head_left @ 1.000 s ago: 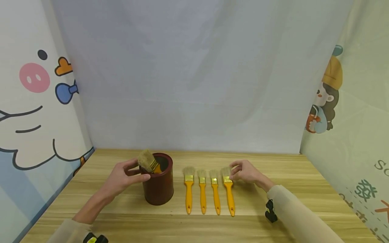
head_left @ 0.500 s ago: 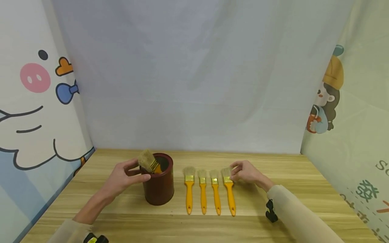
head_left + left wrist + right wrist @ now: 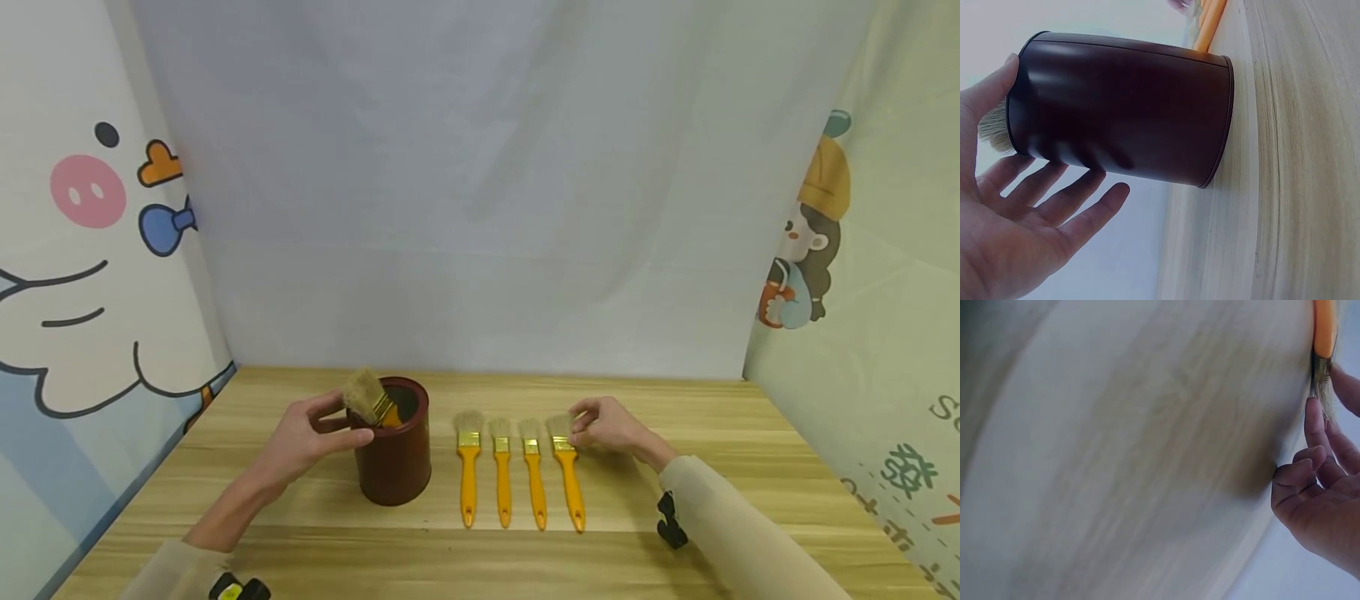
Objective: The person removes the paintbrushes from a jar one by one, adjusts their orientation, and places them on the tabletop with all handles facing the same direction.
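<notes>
A dark red round pen holder (image 3: 393, 467) stands upright on the left part of the table. One wide paintbrush (image 3: 365, 396) leans in it, bristles up and tipped over the rim to the left. My left hand (image 3: 303, 437) holds the holder near its rim, thumb on one side and fingers on the other, as the left wrist view shows. To the right, several orange-handled paintbrushes lie in a row, handles toward me. My right hand (image 3: 607, 423) pinches the rightmost paintbrush (image 3: 566, 467) at its bristles, near the metal band; the right wrist view shows thumb and finger there.
Beside it in the row lie a wide paintbrush (image 3: 468, 471) and two narrower ones, one of them a narrow paintbrush (image 3: 502, 475). The wooden table (image 3: 450, 558) ends at a pale cloth backdrop (image 3: 480, 250). Printed cloths hang at both sides.
Both hands, the holder and the brushes keep their places. The whole view shifts very slightly.
</notes>
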Demonstrator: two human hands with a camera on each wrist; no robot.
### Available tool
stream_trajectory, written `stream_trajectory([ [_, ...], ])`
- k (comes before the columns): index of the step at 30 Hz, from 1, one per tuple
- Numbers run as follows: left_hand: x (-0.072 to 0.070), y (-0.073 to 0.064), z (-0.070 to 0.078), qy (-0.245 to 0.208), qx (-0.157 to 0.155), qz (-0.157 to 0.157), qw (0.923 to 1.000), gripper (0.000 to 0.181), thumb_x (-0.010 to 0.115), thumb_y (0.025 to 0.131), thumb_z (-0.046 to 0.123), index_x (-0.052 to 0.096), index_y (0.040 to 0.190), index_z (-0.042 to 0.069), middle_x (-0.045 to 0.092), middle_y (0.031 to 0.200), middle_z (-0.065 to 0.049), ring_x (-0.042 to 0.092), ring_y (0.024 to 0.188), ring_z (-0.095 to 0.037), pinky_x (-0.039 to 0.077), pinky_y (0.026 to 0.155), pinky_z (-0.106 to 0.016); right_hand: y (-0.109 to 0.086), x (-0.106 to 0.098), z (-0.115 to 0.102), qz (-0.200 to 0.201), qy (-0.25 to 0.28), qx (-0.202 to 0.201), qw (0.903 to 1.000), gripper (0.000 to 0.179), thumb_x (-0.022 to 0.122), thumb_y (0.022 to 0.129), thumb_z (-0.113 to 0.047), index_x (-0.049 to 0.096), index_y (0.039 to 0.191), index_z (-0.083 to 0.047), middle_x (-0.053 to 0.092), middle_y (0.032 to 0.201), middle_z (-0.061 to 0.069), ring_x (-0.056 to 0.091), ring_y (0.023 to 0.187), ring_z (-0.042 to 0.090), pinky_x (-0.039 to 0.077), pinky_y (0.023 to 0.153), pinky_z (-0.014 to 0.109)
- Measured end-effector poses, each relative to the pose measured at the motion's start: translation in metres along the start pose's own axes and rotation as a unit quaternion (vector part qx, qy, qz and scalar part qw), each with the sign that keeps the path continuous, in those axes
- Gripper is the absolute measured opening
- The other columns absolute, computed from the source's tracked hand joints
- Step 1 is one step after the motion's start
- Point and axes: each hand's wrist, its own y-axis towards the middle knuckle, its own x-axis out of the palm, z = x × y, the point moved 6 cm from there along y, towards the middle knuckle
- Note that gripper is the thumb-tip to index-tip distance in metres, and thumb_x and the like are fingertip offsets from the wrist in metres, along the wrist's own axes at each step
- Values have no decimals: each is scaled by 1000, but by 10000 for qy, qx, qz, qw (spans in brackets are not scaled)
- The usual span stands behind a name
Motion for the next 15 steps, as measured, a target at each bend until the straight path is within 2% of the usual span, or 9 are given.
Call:
stream_trajectory([
  [15, 0, 1, 0, -2, -1, -37, 10000, 72, 79, 97, 17, 46, 158, 0, 48, 155, -28, 57, 133, -47, 56, 101, -46, 2, 0, 2, 101, -40, 94, 9999, 41, 84, 84, -2, 67, 118, 12, 69, 87, 8, 63, 79, 17, 53, 73, 30],
])
